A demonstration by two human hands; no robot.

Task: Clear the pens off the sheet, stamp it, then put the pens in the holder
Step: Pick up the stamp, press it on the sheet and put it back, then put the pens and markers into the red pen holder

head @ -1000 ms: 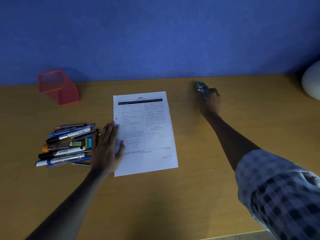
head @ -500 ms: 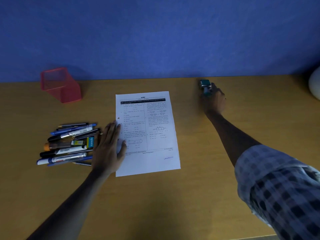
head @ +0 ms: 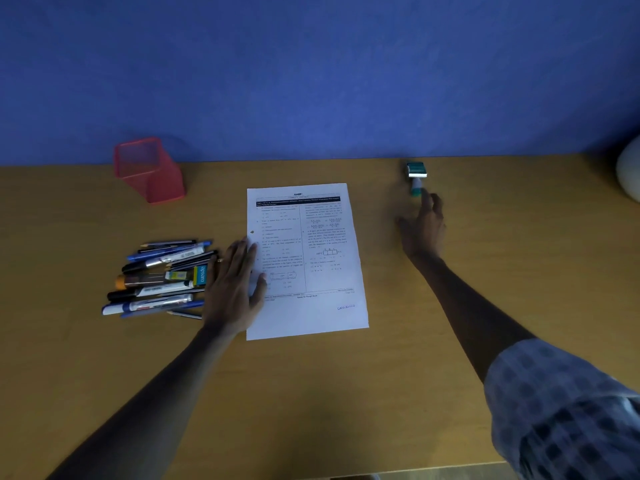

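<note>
Nearest, a checked sleeve (head: 568, 407) covers the right upper arm at the lower right, and both bare forearms reach out across the wooden counter (head: 346, 403).

The left hand (head: 232, 289) lies flat, fingers straight and together, its grip wide and holding nothing. The palm and fingers rest on the left edge of the sheet (head: 304, 261), pressing it to the counter. The sheet is printed in two columns and lies a little askew, with a blue stamp mark (head: 346, 307) near its lower right corner.

Just left of that hand lies the heap of pens (head: 162, 277) and markers, all off the sheet and on the bare counter, most pointing roughly left to right. Their right ends touch or nearly touch the back of the left hand.

Further out on the right, the right hand (head: 424, 226) hovers with fingers loosely spread, its grip wide and holding nothing. Its fingertips are just short of the stamp (head: 416, 176), a green and white piece lying on its side near the far edge; I cannot tell whether a fingertip touches its handle.

At the far left stands the red holder (head: 149, 169), against the blue wall (head: 311, 71). A pale rounded object (head: 628, 174) shows at the right edge.
</note>
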